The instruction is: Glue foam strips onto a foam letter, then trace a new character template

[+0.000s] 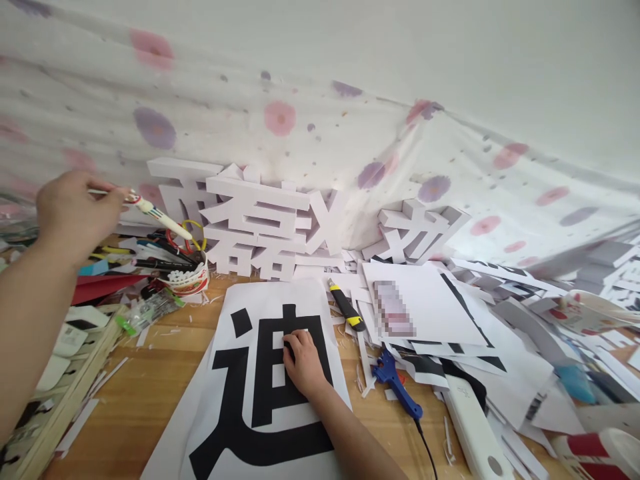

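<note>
My left hand (83,203) is raised at the left, its fingers closed on one end of a white multicolour pen (159,215). The pen points down to the right, above a cup (195,280) packed with pens and white sticks. Below, my right hand (304,363) rests on a white paper sheet (227,373) printed with a large black character. Its fingers are bent lightly against the sheet, with no tool in them. A yellow and black utility knife (346,305) lies right of the sheet, and a blue glue gun (397,385) with a cable is nearer me.
White three-dimensional letters (257,207) stand against a flowered curtain (280,120). Stacked papers (425,300), one bearing a pixelated patch, cover the right side with offcuts and a long white device (473,427). A power strip (85,367) lies left on the wooden table (165,380).
</note>
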Tool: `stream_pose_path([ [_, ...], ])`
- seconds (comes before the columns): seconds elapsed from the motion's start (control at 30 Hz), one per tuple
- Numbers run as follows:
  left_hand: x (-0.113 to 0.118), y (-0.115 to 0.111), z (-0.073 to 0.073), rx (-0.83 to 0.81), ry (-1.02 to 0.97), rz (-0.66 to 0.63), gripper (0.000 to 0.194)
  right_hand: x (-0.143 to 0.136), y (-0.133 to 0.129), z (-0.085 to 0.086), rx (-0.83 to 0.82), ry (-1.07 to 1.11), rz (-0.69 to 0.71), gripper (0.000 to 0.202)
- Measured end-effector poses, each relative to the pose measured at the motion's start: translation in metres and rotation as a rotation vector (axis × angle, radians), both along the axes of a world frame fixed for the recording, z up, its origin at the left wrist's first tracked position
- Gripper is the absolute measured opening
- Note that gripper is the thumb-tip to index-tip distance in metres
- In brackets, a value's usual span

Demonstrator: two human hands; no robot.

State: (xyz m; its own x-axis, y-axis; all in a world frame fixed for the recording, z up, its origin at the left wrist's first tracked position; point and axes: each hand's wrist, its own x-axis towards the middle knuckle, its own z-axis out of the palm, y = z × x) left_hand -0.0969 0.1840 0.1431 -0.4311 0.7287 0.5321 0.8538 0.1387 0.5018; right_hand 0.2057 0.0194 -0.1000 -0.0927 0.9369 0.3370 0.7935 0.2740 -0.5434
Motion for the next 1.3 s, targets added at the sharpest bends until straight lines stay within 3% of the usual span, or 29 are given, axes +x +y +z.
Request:
stream_pose_path([
  [0.07,0.014,-0.019,0.003,0.018,-0.095,-0.071,0.025,0.000,0.000,0.003,-0.008,0.060,0.005,0.021],
  [0.13,0.031,-0.037,-0.006,-0.055,-0.293,-0.298,0.026,-0.001,0.000,0.011,-0.034,0.186,-0.011,0.017],
  [0.23,0.062,-0.062,-0.037,-0.310,-0.591,-0.723,0.026,-0.006,-0.004,0.036,-0.087,0.464,-0.036,0.019],
  [0.33,0.093,-0.082,-0.072,-0.483,-0.682,-0.966,0.026,-0.016,-0.009,0.065,-0.249,0.802,0.100,0.033],
  [0.47,0.119,-0.096,-0.104,-0.532,-0.738,-0.996,0.024,-0.027,-0.017,0.088,-0.575,1.148,0.310,0.047],
  [0.67,0.130,-0.102,-0.124,-0.508,-0.755,-0.996,0.023,-0.036,-0.023,0.086,-0.700,1.291,0.302,0.043],
  [0.83,0.134,-0.109,-0.126,-0.512,-0.805,-1.015,0.023,-0.041,-0.021,0.079,-0.663,1.333,0.205,0.041],
  [1.3,0.143,-0.118,-0.126,-0.531,-0.920,-0.994,0.027,-0.032,-0.029,0.073,-0.728,1.553,0.387,0.030],
])
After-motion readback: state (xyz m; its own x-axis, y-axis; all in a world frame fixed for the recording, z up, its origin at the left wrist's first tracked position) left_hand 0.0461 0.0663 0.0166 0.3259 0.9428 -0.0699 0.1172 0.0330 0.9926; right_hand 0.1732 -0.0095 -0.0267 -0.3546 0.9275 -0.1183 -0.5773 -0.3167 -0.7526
